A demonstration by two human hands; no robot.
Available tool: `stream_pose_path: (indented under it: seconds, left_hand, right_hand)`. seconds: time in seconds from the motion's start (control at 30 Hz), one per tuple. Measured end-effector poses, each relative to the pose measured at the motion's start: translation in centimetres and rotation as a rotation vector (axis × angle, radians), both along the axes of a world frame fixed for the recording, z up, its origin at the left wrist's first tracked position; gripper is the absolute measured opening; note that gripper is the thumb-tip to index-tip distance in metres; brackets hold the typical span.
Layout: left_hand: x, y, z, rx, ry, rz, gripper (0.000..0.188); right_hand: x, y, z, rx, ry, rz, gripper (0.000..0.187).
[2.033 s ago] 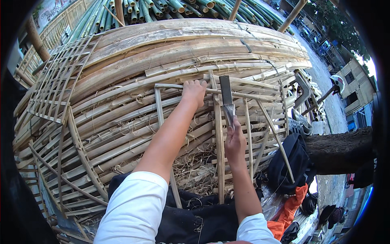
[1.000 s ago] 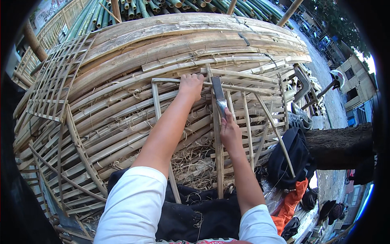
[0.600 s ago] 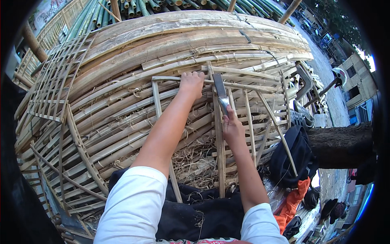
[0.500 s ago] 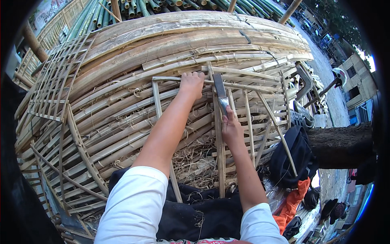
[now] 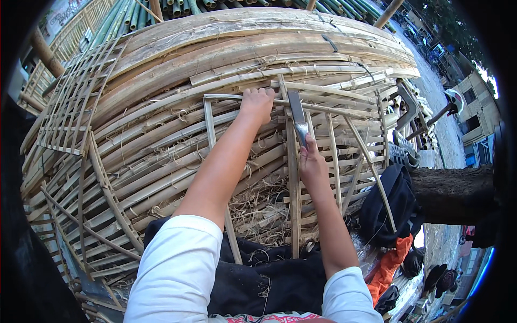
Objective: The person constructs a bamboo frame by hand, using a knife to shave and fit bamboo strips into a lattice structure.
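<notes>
My left hand [image 5: 258, 105] is closed around a thin bamboo strip [image 5: 226, 97], part of a bent, frame-like piece whose one leg runs down toward my lap. In my right hand [image 5: 313, 164] is a broad-bladed knife [image 5: 295, 107], held by its pale, shiny handle. Its dark blade points away from me and lies across the strip, just right of my left hand; whether it cuts in cannot be told. Below the blade, an upright bamboo slat [image 5: 294, 210] stands between my arms, its lower end near the dark cloth [image 5: 237, 290] over my lap.
Split bamboo lengths [image 5: 177, 54] are stacked ahead, with green poles [image 5: 188, 8] behind. A woven bamboo lattice [image 5: 75, 102] leans at the left, and a slatted panel [image 5: 350, 156] lies right. Beside it are a black bag [image 5: 388, 202], orange cloth [image 5: 393, 264] and a thick log [image 5: 458, 194]. Shavings [image 5: 258, 210] lie between.
The whole view has shifted slightly. Both hands keep their hold, and the knife stays across the strip in nearly the same place.
</notes>
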State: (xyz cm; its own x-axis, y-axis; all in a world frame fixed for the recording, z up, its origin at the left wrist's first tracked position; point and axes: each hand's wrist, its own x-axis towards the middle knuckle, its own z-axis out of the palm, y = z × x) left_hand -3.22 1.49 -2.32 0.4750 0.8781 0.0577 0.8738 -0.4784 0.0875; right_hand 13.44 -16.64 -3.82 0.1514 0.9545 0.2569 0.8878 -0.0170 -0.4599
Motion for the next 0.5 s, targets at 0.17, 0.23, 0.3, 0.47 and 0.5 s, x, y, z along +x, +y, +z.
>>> stream_pose_path:
  seconds: [0.17,0.23,0.3,0.47,0.5]
  left_hand:
    - [-0.5,0.2,0.1,-0.011,-0.009,0.002,0.055]
    - [-0.5,0.3,0.4,-0.022,-0.014,0.005,0.055]
    - [-0.7,0.3,0.5,-0.037,-0.003,0.016,0.055]
    - [-0.3,0.2,0.1,0.002,-0.028,0.008,0.056]
    - [-0.3,0.2,0.2,0.003,-0.04,0.017,0.057]
  right_hand:
    - [-0.7,-0.1,2.8,-0.154,0.004,-0.013,0.04]
    - [-1.1,-0.4,4.8,-0.172,0.008,-0.013,0.039]
    - [-1.6,-1.2,5.8,0.142,0.179,0.037,0.039]
    - [-0.2,0.0,1.0,-0.134,-0.031,0.026,0.043]
    - [0.4,-0.2,-0.5,-0.133,-0.032,0.02,0.043]
